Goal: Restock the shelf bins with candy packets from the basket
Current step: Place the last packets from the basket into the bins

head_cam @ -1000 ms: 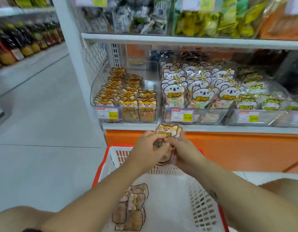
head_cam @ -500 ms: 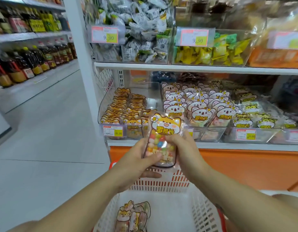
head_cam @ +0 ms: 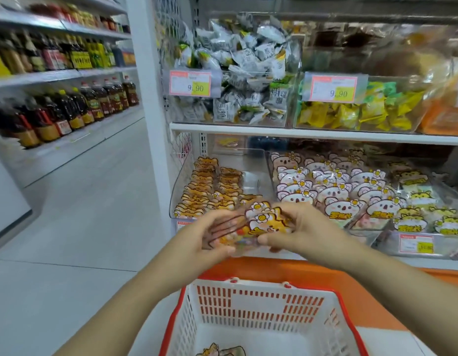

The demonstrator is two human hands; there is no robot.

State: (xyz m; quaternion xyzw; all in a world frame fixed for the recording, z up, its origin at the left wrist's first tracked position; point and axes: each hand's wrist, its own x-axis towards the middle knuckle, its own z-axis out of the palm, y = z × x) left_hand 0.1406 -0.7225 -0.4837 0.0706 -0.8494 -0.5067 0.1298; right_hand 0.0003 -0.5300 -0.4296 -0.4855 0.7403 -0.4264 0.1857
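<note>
A clear, tiger-printed candy packet [head_cam: 258, 227] was gripped between the curled left hand [head_cam: 210, 235] and right hand [head_cam: 307, 232], near the part-filled clear plastic shelf bin [head_cam: 248, 163] and not yet placed, while more packets [head_cam: 222, 352] were left in the red-rimmed white plastic basket [head_cam: 261, 304].

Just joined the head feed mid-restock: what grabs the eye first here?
Centre frame, the left hand and right hand hold a tiger-faced candy packet flat between them. Behind it, the left bin of matching orange packets has a bare stretch at its back right, next to a crowded row of koala packets. Below, the red-rimmed white basket shows spare packets at its bottom.
</note>
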